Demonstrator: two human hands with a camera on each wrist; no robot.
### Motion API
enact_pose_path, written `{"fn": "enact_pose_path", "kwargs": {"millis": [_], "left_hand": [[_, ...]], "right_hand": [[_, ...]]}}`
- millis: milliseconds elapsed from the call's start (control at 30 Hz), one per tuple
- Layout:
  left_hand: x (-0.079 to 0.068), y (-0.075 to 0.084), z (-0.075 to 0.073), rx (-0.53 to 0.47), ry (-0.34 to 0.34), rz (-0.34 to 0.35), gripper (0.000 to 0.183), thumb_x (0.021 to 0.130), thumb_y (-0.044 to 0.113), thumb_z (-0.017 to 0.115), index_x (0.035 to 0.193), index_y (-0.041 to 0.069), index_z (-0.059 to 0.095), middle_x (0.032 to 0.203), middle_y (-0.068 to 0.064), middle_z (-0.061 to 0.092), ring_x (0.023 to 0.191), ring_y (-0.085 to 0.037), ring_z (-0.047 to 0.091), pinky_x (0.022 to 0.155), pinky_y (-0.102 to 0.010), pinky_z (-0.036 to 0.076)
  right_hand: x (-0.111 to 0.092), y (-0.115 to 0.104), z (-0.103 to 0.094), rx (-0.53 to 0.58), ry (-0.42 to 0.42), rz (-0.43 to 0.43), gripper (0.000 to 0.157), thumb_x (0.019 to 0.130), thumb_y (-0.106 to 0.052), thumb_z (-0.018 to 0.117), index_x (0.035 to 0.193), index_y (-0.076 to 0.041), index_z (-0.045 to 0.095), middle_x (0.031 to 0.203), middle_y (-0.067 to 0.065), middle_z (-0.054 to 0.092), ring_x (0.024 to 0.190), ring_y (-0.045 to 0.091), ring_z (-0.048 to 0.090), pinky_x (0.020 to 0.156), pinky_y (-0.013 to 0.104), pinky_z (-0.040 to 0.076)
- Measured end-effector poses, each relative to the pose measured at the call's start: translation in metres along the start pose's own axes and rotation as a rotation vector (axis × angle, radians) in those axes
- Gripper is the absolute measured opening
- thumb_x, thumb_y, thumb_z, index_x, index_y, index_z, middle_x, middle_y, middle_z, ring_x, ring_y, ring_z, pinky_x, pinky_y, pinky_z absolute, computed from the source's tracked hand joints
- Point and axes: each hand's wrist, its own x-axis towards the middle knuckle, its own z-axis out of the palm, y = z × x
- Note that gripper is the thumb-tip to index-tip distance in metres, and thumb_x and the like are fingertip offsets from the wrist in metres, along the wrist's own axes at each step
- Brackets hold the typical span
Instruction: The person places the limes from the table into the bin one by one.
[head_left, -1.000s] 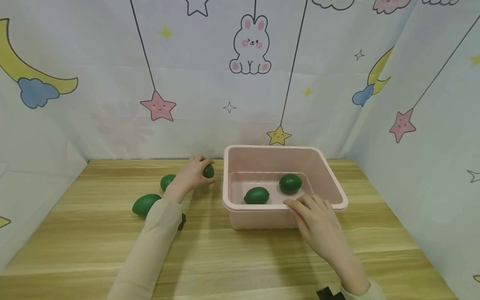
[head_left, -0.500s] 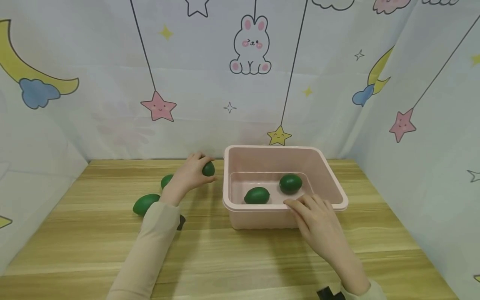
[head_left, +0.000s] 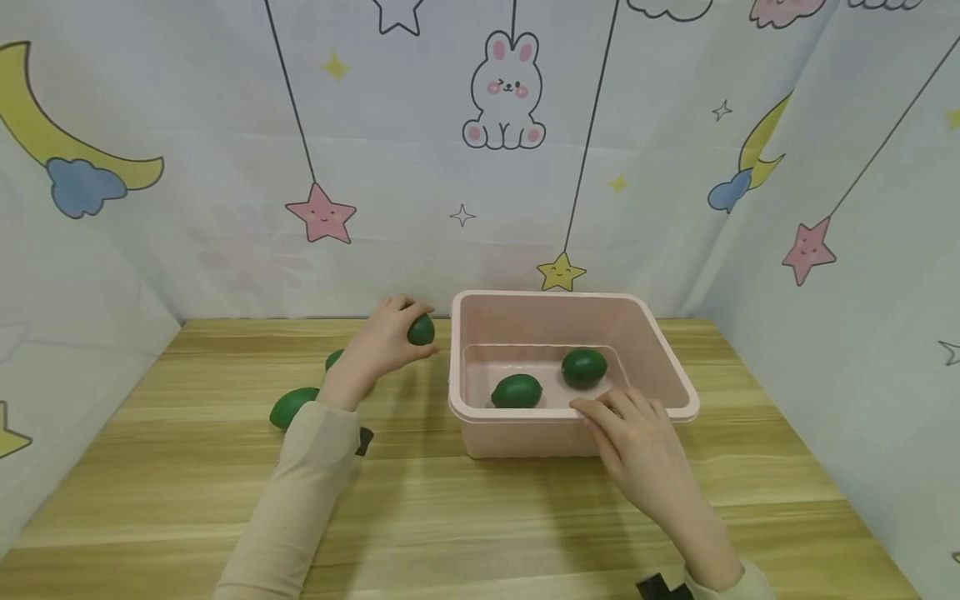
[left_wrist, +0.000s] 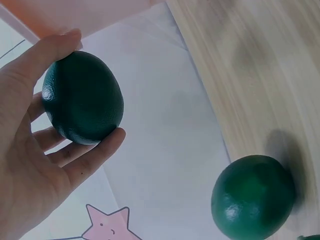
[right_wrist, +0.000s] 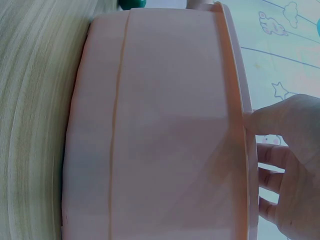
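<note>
My left hand (head_left: 385,337) holds a dark green lime (head_left: 421,330) between thumb and fingertips, raised above the table just left of the pink plastic bin (head_left: 540,437). In the left wrist view the same lime (left_wrist: 84,97) fills the gap between thumb and curled fingers. With thumb outside and fingers over the edge, my right hand (head_left: 637,446) grips the bin's front rim, as the thumb on the rim (right_wrist: 250,122) shows in the right wrist view. Two limes lie inside the bin, one at front left (head_left: 517,391) and another farther back (head_left: 584,367).
Left of the bin, one lime (head_left: 292,408) lies on the wooden table (head_left: 465,525), partly behind the left forearm. Another lime (head_left: 333,359) behind it is mostly covered by the left wrist. A printed white cloth (head_left: 405,167) closes off the back and sides.
My left hand has lifted the lime off the table and moved it slightly up and away. The right hand and the bin have stayed in place.
</note>
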Motion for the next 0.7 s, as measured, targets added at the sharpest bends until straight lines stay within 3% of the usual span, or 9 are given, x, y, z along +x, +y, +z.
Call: {"fn": "enact_pose_path", "kwargs": {"millis": [700], "left_hand": [[0.000, 0.015, -0.020, 0.011, 0.043, 0.017, 0.060, 0.075, 0.037, 0.071, 0.128, 0.019, 0.050, 0.127, -0.011, 0.046, 0.112, -0.028, 0.043, 0.083, -0.045, 0.051]], "right_hand": [[0.000, 0.000, 0.000, -0.003, 0.001, -0.002, 0.024, 0.083, -0.018, 0.062, 0.107, -0.021, 0.065, 0.087, -0.005, 0.058, 0.084, 0.014, 0.051, 0.070, 0.031, 0.035]]}}
